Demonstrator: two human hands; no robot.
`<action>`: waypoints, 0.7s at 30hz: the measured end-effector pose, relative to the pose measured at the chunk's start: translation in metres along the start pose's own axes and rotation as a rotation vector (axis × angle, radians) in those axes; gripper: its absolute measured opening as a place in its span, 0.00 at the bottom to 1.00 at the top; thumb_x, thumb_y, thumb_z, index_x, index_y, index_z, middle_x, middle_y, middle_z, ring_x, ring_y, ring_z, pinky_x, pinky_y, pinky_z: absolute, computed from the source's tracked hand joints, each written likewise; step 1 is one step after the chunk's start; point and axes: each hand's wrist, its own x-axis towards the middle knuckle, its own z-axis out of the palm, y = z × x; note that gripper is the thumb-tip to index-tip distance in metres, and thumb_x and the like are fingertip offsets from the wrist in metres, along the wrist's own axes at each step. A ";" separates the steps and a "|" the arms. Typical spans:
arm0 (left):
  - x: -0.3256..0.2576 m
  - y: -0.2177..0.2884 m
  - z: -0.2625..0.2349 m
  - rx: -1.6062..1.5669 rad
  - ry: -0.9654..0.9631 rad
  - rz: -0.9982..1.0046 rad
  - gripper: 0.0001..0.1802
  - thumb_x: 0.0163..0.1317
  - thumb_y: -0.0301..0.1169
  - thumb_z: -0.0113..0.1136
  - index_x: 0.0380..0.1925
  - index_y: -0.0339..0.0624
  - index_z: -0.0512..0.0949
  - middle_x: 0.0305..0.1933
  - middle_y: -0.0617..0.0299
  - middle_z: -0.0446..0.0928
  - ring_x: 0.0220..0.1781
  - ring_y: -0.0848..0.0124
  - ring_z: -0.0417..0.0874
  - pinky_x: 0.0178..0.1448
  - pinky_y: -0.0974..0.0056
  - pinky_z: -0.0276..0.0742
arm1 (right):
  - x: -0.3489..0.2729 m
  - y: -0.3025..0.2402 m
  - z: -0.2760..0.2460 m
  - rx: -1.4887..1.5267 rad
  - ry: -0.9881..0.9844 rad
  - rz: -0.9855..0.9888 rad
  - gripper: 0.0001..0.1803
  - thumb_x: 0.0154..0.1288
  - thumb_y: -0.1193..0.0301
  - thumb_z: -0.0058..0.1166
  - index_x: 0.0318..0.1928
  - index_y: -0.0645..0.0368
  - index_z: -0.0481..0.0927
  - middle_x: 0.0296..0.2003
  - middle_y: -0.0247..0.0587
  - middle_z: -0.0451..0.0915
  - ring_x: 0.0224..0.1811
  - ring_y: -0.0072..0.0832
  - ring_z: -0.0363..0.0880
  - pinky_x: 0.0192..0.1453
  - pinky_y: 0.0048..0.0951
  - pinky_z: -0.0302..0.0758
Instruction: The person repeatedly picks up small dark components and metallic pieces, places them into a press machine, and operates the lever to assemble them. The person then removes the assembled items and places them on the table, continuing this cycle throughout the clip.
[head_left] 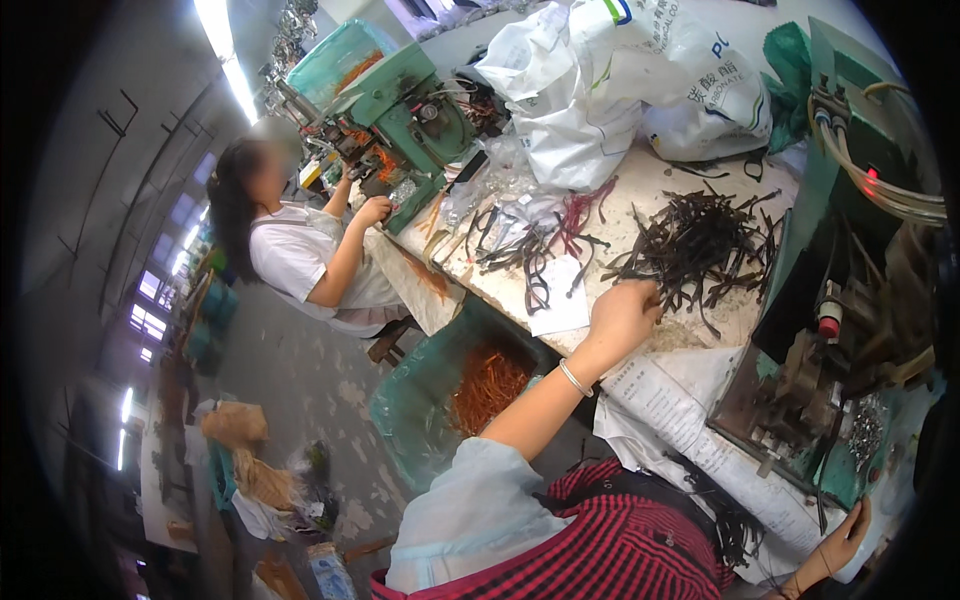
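My left hand (626, 318), with a bracelet at the wrist, is at the near left edge of a pile of dark eyeglass temples (700, 240) on the worktable. Its fingers are curled together, and whatever they pinch is hidden. My right hand (846, 540) is low at the right, beside the lower edge of a green bench machine (850, 440); its fingers look apart and partly stretched, with nothing clearly in them. Dark, thin temples (735, 530) hang in a bunch near my lap. Beyond my left hand lie a black spectacle frame (538, 286) and a white paper (562, 300).
White plastic sacks (570, 110) stand at the back of the table. Reddish temples (580, 215) lie among clear bags. Printed sheets (680, 410) cover the near edge. A green bin (420, 400) holds orange strips. At left, a co-worker (300, 250) sits by another green machine (420, 120).
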 end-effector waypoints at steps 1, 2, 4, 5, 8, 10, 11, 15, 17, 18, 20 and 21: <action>0.001 0.014 -0.003 -0.114 0.019 0.043 0.07 0.58 0.29 0.69 0.35 0.40 0.83 0.34 0.54 0.84 0.37 0.54 0.85 0.42 0.54 0.79 | 0.001 -0.014 -0.003 0.050 -0.020 -0.031 0.17 0.81 0.68 0.52 0.60 0.67 0.81 0.59 0.44 0.83 0.62 0.30 0.79 0.70 0.31 0.70; 0.005 0.034 -0.006 -0.239 0.038 0.087 0.08 0.60 0.28 0.69 0.37 0.39 0.82 0.34 0.54 0.84 0.36 0.54 0.85 0.43 0.56 0.79 | 0.002 -0.025 -0.007 0.099 -0.036 -0.061 0.17 0.80 0.69 0.53 0.60 0.67 0.81 0.58 0.44 0.83 0.62 0.30 0.79 0.70 0.31 0.71; 0.016 0.058 0.005 -0.457 0.132 0.203 0.10 0.65 0.26 0.66 0.45 0.38 0.80 0.35 0.54 0.83 0.35 0.59 0.84 0.43 0.61 0.79 | 0.009 -0.050 0.001 0.266 -0.045 -0.148 0.15 0.77 0.72 0.56 0.58 0.66 0.83 0.57 0.44 0.84 0.59 0.29 0.80 0.67 0.31 0.73; 0.023 0.068 0.020 -0.544 0.094 0.226 0.10 0.67 0.26 0.64 0.47 0.36 0.81 0.37 0.54 0.82 0.36 0.65 0.83 0.44 0.62 0.79 | 0.016 -0.060 0.010 0.378 -0.029 -0.202 0.14 0.74 0.74 0.58 0.57 0.65 0.84 0.55 0.44 0.85 0.57 0.29 0.82 0.66 0.31 0.74; 0.024 0.065 0.047 -0.624 0.126 0.229 0.09 0.72 0.30 0.63 0.46 0.35 0.82 0.38 0.60 0.81 0.36 0.74 0.79 0.38 0.67 0.75 | 0.032 -0.143 0.063 0.438 0.083 -0.324 0.16 0.65 0.76 0.66 0.54 0.61 0.85 0.49 0.40 0.88 0.50 0.28 0.85 0.57 0.31 0.79; 0.005 0.066 0.058 -0.849 0.097 0.074 0.07 0.72 0.28 0.65 0.44 0.36 0.81 0.38 0.64 0.81 0.37 0.78 0.78 0.39 0.71 0.75 | 0.025 -0.177 0.075 0.676 -0.044 -0.276 0.19 0.63 0.76 0.68 0.54 0.62 0.83 0.44 0.37 0.87 0.48 0.26 0.85 0.55 0.29 0.78; -0.002 0.064 0.061 -0.916 0.082 0.062 0.06 0.72 0.27 0.65 0.42 0.36 0.79 0.37 0.63 0.82 0.36 0.78 0.80 0.40 0.73 0.76 | 0.015 -0.187 0.073 0.662 -0.042 -0.282 0.19 0.63 0.78 0.67 0.55 0.63 0.82 0.45 0.38 0.86 0.49 0.24 0.84 0.55 0.26 0.77; -0.002 0.095 0.056 -1.102 0.099 0.072 0.04 0.75 0.25 0.59 0.41 0.35 0.78 0.39 0.57 0.86 0.37 0.76 0.84 0.39 0.72 0.78 | 0.009 -0.198 0.063 0.987 -0.098 -0.155 0.25 0.64 0.83 0.64 0.61 0.66 0.75 0.49 0.42 0.85 0.50 0.22 0.84 0.59 0.23 0.75; -0.003 0.136 0.021 -1.140 0.235 0.266 0.05 0.76 0.23 0.55 0.42 0.31 0.77 0.39 0.51 0.86 0.39 0.70 0.86 0.44 0.69 0.82 | 0.010 -0.200 0.063 0.964 -0.104 -0.159 0.25 0.64 0.82 0.64 0.62 0.67 0.74 0.49 0.44 0.85 0.51 0.23 0.84 0.60 0.25 0.75; -0.003 0.150 0.005 -1.166 0.299 0.470 0.05 0.76 0.21 0.54 0.43 0.30 0.77 0.40 0.48 0.86 0.40 0.67 0.86 0.49 0.67 0.83 | 0.010 -0.203 0.063 0.968 -0.129 -0.164 0.26 0.64 0.82 0.64 0.62 0.67 0.74 0.49 0.45 0.85 0.52 0.23 0.83 0.61 0.25 0.75; -0.004 0.191 -0.026 -1.166 0.250 0.725 0.03 0.73 0.17 0.56 0.43 0.29 0.77 0.40 0.47 0.85 0.43 0.65 0.88 0.52 0.66 0.83 | 0.006 -0.214 0.058 1.054 -0.214 -0.087 0.29 0.64 0.82 0.64 0.65 0.67 0.72 0.50 0.46 0.85 0.54 0.25 0.82 0.64 0.27 0.73; -0.003 0.206 -0.027 -1.079 0.255 0.754 0.03 0.72 0.16 0.57 0.43 0.29 0.77 0.41 0.47 0.85 0.43 0.65 0.88 0.52 0.66 0.83 | 0.006 -0.217 0.052 1.088 -0.223 -0.061 0.29 0.63 0.82 0.63 0.65 0.67 0.71 0.51 0.46 0.85 0.55 0.26 0.82 0.65 0.28 0.73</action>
